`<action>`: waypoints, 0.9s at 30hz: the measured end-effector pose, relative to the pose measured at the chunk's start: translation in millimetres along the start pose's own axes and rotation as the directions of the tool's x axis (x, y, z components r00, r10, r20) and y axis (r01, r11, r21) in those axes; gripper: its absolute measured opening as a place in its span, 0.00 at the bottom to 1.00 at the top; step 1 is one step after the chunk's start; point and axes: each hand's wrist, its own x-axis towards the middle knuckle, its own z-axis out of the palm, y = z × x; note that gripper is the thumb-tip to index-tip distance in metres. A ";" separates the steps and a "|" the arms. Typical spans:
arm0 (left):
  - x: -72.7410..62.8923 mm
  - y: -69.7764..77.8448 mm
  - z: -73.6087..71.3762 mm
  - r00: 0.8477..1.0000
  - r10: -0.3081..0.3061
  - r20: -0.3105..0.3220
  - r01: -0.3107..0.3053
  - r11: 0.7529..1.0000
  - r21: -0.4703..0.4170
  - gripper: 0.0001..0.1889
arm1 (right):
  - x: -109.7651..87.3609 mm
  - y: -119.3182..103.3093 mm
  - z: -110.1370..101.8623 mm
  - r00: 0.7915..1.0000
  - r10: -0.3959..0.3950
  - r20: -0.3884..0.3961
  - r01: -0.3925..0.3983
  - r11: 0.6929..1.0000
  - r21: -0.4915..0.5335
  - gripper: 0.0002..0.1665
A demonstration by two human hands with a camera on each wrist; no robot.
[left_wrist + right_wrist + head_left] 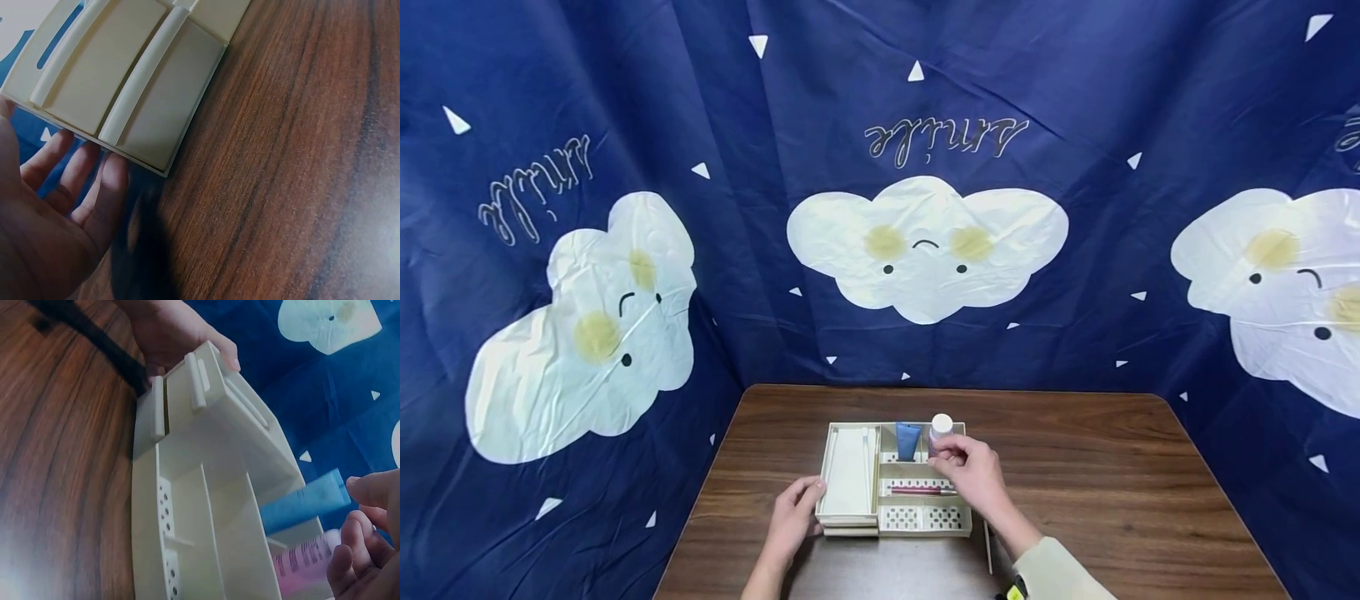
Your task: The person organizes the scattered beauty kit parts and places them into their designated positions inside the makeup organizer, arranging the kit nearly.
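Note:
A cream desktop organizer (850, 479) stands on the table, with two stacked drawers on its left and open compartments on its right. My left hand (795, 508) holds its left end, fingers along the drawer side. At the back right compartment, my right hand (973, 471) has curled fingers around a pink bottle (300, 565) with a white cap (942, 423); the fingers partly hide it. Left of the bottle a blue squeeze tube (907, 442) stands upright. A slim dark red pen-like item (917, 491) lies across the middle compartment.
The brown wooden table (1097, 475) extends on both sides of the organizer. A thin stick-like item (988, 546) lies near the right forearm. A dark blue curtain (737, 292) with clouds surrounds the table's back and sides.

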 end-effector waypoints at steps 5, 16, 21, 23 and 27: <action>2.5 -0.9 0.6 1.000 0.008 -0.001 -0.008 1.000 -0.003 0.22 | -3.2 11.9 -12.6 0.999 0.035 -0.026 -0.035 0.999 -0.019 0.11; 0.2 1.0 0.4 1.000 -0.007 -0.004 0.007 1.000 0.019 0.24 | -8.9 36.9 -29.9 0.994 0.092 -0.054 -0.094 0.995 -0.022 0.10; 0.2 0.8 0.5 1.000 -0.006 -0.008 0.006 1.000 0.022 0.23 | -12.8 47.3 -34.8 0.992 0.106 -0.062 -0.109 0.993 -0.051 0.11; 0.6 0.5 0.6 1.000 -0.003 -0.008 0.003 1.000 0.024 0.23 | -15.0 50.7 -36.7 0.991 0.111 -0.070 -0.116 0.991 -0.065 0.11; 0.7 0.3 0.2 1.000 -0.011 -0.014 0.012 0.999 0.031 0.24 | -18.8 57.8 -39.0 0.988 0.129 -0.083 -0.134 0.989 -0.069 0.12</action>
